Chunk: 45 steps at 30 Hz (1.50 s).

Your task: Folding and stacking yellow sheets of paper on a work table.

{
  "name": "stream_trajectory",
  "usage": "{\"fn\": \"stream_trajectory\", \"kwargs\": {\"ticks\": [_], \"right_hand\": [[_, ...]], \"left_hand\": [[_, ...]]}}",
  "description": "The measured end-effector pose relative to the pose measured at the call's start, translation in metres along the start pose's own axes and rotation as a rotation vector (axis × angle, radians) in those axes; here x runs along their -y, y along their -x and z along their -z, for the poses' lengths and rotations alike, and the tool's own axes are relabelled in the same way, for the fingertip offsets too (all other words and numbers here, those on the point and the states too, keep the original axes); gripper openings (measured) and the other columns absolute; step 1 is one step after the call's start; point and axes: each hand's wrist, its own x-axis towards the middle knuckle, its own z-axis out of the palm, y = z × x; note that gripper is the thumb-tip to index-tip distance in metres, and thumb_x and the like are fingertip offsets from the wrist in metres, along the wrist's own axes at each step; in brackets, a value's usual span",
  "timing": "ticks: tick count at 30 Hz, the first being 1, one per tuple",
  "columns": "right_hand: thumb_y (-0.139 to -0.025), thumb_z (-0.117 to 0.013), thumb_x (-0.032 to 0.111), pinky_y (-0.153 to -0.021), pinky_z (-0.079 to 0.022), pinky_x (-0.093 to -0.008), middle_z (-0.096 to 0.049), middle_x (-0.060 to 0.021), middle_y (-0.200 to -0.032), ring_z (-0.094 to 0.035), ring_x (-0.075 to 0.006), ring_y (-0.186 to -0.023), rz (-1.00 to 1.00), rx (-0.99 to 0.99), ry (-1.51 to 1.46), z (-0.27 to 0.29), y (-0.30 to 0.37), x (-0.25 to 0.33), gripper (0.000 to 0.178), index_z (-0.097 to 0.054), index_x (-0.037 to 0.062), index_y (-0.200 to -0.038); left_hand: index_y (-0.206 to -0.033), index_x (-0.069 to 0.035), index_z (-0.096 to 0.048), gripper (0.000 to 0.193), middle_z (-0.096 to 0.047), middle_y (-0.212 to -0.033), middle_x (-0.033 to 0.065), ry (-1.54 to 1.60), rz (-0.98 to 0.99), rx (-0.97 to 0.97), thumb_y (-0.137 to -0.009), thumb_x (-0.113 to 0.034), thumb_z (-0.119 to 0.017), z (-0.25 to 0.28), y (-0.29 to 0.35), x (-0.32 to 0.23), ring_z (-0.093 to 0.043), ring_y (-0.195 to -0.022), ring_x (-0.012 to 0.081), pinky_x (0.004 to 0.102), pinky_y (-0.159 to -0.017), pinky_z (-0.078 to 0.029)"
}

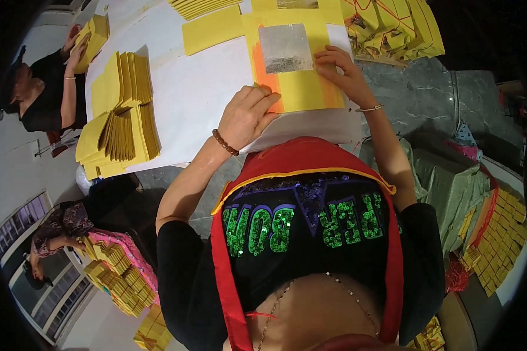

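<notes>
The ten-o'clock stacks (137, 82) look done, while our curled left hand (249, 114) (grip unclear) and spread right hand (346, 73) touch twelve's unfinished sheet (301, 89).

Grey floor (418, 102), pale wall (10, 161), barred window (26, 223)

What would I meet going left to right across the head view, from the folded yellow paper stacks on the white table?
Folded yellow paper stacks → the person's left hand → silver patch on the yellow sheet → the person's right hand → rows of small yellow blocks.
</notes>
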Motion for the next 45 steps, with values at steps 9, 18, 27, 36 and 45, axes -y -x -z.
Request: {"fn": "stream_trajectory", "kwargs": {"ticks": [9, 18, 27, 36, 45], "right_hand": [[-0.095, -0.037, 0.027, -0.104, -0.025, -0.0348, -0.057, -0.0047, -0.115, -0.033, -0.0231, -0.124, -0.094, 0.013, -0.219, 0.001, 0.001, 0.0, 0.036, -0.065, 0.0039, -0.093], [-0.097, -0.029, 0.029, -0.105, -0.023, -0.0341, -0.056, -0.0075, -0.115, -0.031, -0.0229, -0.124, -0.123, -0.023, -0.289, -0.001, 0.001, -0.004, 0.045, -0.063, 0.0012, -0.091], [-0.094, -0.031, 0.027, -0.104, -0.025, -0.0363, -0.056, -0.0097, -0.116, -0.031, -0.0228, -0.128, -0.036, -0.005, -0.147, 0.0, 0.002, -0.005, 0.038, -0.06, 0.0048, -0.103], [-0.069, -0.067, 0.002, -0.104, -0.027, -0.0366, -0.056, -0.0045, -0.116, -0.035, -0.0239, -0.124, -0.029, 0.013, -0.124, -0.002, 0.003, -0.01, 0.031, -0.062, 0.0062, -0.098], [-0.07, -0.066, 0.003, -0.101, -0.031, -0.0349, -0.058, -0.0037, -0.112, -0.04, -0.023, -0.12, 0.027, 0.018, -0.059, 0.004, -0.004, -0.002, 0.027, -0.062, 0.0082, -0.097]], "left_hand": [[-0.083, -0.002, -0.063, 0.013, -0.059, -0.074, 0.0113, 0.181, 0.138, 0.079, -0.081, -0.014, -0.06, 0.008, -0.01, 0.014, -0.056, -0.073, 0.0272, 0.0338, -0.065, -0.046], [-0.082, 0.001, -0.062, 0.014, -0.059, -0.071, 0.0041, 0.565, 0.464, 0.209, -0.082, -0.012, -0.058, 0.011, -0.019, 0.029, -0.051, -0.065, 0.0095, 0.0244, -0.061, -0.042], [-0.08, 0.002, -0.064, 0.017, -0.054, -0.066, -0.0016, 0.791, 0.618, 0.165, -0.082, -0.013, -0.056, 0.001, -0.017, 0.045, -0.045, -0.059, 0.0042, 0.021, -0.052, -0.038], [-0.107, -0.005, -0.059, 0.037, -0.058, -0.097, 0.0036, 0.793, 0.406, 0.063, -0.078, -0.025, -0.067, 0.017, -0.013, 0.042, -0.052, -0.084, 0.0129, 0.0267, -0.072, -0.042], [-0.107, -0.012, -0.06, 0.039, -0.055, -0.108, 0.0066, -0.175, 0.135, -0.056, -0.069, -0.004, -0.06, -0.01, -0.022, 0.042, -0.048, -0.1, 0.0265, 0.0386, -0.084, -0.039]]}}
